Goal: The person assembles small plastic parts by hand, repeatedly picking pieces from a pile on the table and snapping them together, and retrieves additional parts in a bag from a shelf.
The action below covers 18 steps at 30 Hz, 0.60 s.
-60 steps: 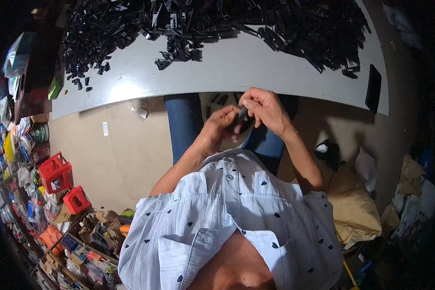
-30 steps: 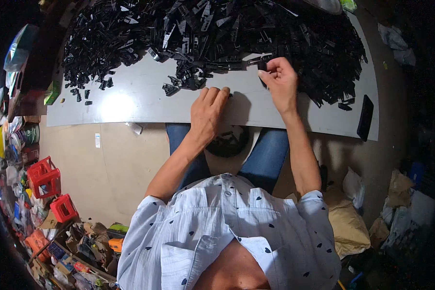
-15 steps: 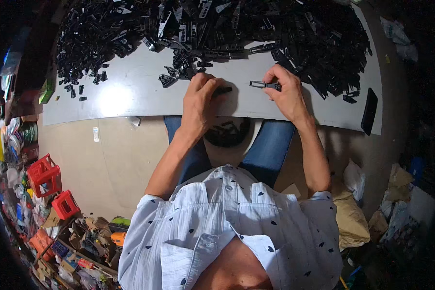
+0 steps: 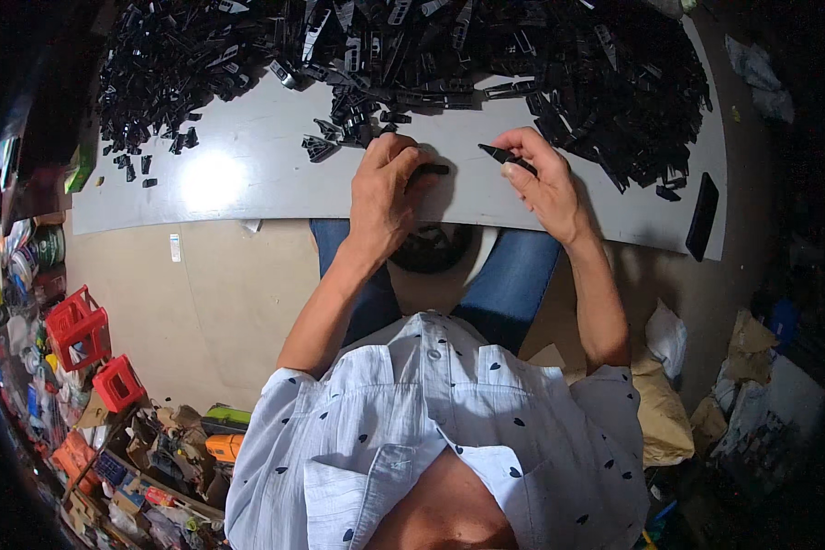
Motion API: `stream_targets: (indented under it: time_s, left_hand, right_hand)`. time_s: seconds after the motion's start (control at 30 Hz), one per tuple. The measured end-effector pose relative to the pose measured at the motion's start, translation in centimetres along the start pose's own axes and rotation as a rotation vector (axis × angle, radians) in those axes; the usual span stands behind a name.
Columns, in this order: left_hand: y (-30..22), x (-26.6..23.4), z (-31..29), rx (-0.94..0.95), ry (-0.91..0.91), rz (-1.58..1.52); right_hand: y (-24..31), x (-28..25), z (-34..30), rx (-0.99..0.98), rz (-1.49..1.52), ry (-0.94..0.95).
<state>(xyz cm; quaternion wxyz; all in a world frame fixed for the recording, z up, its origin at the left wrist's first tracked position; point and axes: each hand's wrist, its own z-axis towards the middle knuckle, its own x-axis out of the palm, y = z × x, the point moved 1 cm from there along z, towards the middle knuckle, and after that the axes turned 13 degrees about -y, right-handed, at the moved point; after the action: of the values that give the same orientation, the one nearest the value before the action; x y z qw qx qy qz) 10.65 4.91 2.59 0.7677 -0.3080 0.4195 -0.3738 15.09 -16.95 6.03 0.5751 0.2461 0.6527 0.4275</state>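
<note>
Over the smooth pale tabletop (image 4: 275,179), near a jagged black heap (image 4: 614,115), I see the right hand (image 4: 546,181) pinching a tapered piece (image 4: 503,157), the left hand (image 4: 381,188) a stubby bar (image 4: 438,170).

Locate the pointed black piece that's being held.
In the head view, the pointed black piece is held in the right hand, right of centre, over the tabletop, on the near side of the black heap.

Looks steeply down from head height, fisheye-wide, over the shirt (image 4: 431,394) to left hand (image 4: 376,191) and right hand (image 4: 550,188) by the surface's (image 4: 284,191) near edge; sits close, taking in both near corners.
</note>
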Motion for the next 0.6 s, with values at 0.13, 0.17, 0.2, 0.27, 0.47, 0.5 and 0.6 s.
stream_targets:
  time_s: [0.13, 0.17, 0.2, 0.27, 0.47, 0.5, 0.6]
  left_hand:
    - [0.1, 0.2, 0.0, -0.001, 0.015, 0.004]
    - [0.2, 0.2, 0.0, -0.004, 0.015, 0.013]
    - [0.2, 0.1, 0.0, -0.004, 0.014, 0.012]
    - [0.0, 0.0, 0.1, -0.012, 0.016, 0.003]
    - [0.0, 0.0, 0.1, 0.014, 0.012, 0.041]
    - [0.1, 0.1, 0.1, 0.013, 0.012, 0.038]
    - [0.1, 0.3, 0.0, -0.004, -0.001, 0.004]
  right_hand:
    - [-0.3, 0.8, -0.2, 0.261, 0.373, 0.022]
    - [-0.2, 1.0, -0.2, 0.122, 0.335, -0.025]
    - [-0.2, 0.9, -0.2, 0.122, 0.333, -0.024]
    - [0.3, 0.5, 0.0, -0.135, 0.031, -0.125]
    - [1.8, 0.9, -0.2, -0.314, -0.397, 0.022]
    - [1.9, 1.1, -0.1, -0.313, -0.399, 0.022]
    - [2.2, 1.7, 0.2, -0.364, -0.486, 0.095]
